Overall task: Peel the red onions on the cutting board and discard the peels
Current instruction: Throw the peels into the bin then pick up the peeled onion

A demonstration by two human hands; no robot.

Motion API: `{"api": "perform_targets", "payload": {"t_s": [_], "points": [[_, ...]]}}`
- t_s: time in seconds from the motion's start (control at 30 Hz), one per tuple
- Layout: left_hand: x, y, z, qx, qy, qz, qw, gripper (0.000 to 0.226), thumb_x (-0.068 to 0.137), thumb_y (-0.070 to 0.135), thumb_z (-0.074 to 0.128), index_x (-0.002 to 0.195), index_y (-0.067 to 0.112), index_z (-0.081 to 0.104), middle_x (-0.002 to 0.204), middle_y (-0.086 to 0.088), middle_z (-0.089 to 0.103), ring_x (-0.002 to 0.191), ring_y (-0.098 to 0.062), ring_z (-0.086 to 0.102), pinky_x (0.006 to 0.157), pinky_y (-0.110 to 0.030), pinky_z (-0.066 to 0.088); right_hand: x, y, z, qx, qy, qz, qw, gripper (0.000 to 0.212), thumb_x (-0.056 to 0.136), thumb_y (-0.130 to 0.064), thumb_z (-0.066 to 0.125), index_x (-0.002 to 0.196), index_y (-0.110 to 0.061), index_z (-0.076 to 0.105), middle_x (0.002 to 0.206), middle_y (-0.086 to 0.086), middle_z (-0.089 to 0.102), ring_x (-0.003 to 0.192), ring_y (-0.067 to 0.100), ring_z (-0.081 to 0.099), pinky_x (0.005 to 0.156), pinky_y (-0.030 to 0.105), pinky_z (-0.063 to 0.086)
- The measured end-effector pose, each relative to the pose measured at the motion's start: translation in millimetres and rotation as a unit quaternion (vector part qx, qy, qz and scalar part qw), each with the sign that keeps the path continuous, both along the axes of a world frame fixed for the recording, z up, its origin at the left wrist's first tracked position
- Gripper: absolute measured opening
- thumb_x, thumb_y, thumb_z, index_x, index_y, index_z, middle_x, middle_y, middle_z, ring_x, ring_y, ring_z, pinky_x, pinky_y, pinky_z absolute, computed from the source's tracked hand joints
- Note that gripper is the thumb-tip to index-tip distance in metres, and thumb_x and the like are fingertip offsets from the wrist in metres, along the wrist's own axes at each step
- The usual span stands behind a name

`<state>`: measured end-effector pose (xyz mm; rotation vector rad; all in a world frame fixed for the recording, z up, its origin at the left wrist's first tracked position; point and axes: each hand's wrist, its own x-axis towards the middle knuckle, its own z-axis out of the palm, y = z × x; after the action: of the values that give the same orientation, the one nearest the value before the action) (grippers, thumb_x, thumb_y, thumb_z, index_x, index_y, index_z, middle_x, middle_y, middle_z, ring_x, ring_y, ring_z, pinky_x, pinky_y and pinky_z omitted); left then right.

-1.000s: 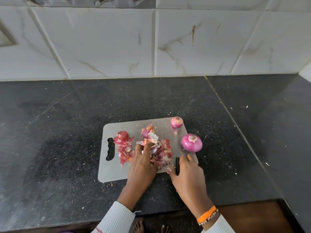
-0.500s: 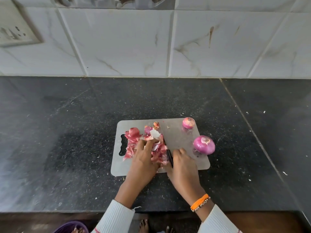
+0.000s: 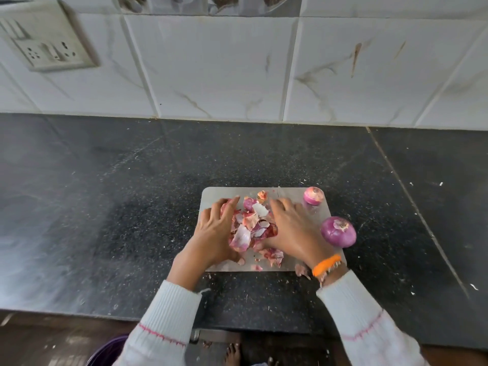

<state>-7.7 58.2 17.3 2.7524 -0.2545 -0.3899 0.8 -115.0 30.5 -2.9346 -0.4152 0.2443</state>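
Observation:
A grey cutting board [image 3: 290, 192] lies on the black counter [image 3: 132, 207]. A heap of red onion peels [image 3: 250, 228] sits in its middle. My left hand [image 3: 214, 231] cups the heap from the left, fingers curved over a small onion that is mostly hidden. My right hand [image 3: 293, 231] presses against the heap from the right. A thin knife blade tip [image 3: 280, 191] shows past its fingers, while the handle is hidden under the hand. A large peeled onion [image 3: 338, 231] rests at the board's right edge. A small peeled onion [image 3: 313, 195] is at the far right corner.
Loose peel scraps [image 3: 301, 270] lie at the board's near edge. A purple bin [image 3: 111, 350] shows below the counter's front edge, near bare feet. A wall socket [image 3: 50, 48] is on the tiles at upper left.
My left hand has shifted to the left side of the peels. My right hand has moved forward and left against the heap, and the knife handle is no longer visible. The peels are bunched closer.

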Motion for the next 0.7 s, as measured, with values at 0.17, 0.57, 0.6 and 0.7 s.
{"api": "perform_targets", "payload": {"t_s": [0.17, 0.57, 0.6, 0.7], "points": [[31, -1, 3, 0.070, 0.131, -0.048, 0.988, 0.137, 0.061, 0.023, 0.084, 0.141, 0.032, -0.026, 0.152, -0.002, -0.028, 0.139, -0.035, -0.021, 0.112, -0.052, 0.000, 53, 19, -2, -0.052, 0.178, 0.053, 0.981, 0.126, 0.066, -0.027, 0.083, 0.147, -0.030, -0.013, 0.154, 0.004, -0.024, 0.142, 0.040, -0.010, 0.110, 0.055, 0.021], [23, -10, -22, 0.025, 0.066, -0.003, 0.998, 0.108, 0.068, 0.027, 0.080, 0.148, 0.026, 0.009, 0.150, -0.004, 0.013, 0.131, -0.035, 0.019, 0.111, -0.043, 0.023, 48, 16, -19, -0.107, 0.218, 0.104, 0.964, 0.124, 0.060, -0.019, 0.086, 0.148, -0.031, -0.001, 0.156, -0.002, -0.017, 0.142, 0.038, -0.005, 0.109, 0.055, 0.029], [22, -11, -25, 0.024, 0.054, 0.004, 0.998, 0.104, 0.069, 0.028, 0.079, 0.148, 0.026, 0.011, 0.149, -0.004, 0.016, 0.129, -0.034, 0.021, 0.110, -0.041, 0.023, 46, 15, -22, -0.092, 0.206, 0.102, 0.969, 0.119, 0.062, -0.016, 0.084, 0.148, -0.031, 0.004, 0.155, -0.004, -0.014, 0.141, 0.037, -0.001, 0.107, 0.054, 0.033], [20, -16, -38, 0.001, 0.008, 0.045, 0.999, 0.089, 0.074, 0.021, 0.072, 0.146, 0.025, 0.020, 0.144, -0.004, 0.024, 0.123, -0.032, 0.030, 0.106, -0.035, 0.027, 42, 12, -31, -0.030, 0.172, 0.083, 0.981, 0.099, 0.069, -0.013, 0.079, 0.145, -0.035, 0.018, 0.153, -0.006, -0.002, 0.139, 0.037, 0.007, 0.101, 0.054, 0.039]]}}
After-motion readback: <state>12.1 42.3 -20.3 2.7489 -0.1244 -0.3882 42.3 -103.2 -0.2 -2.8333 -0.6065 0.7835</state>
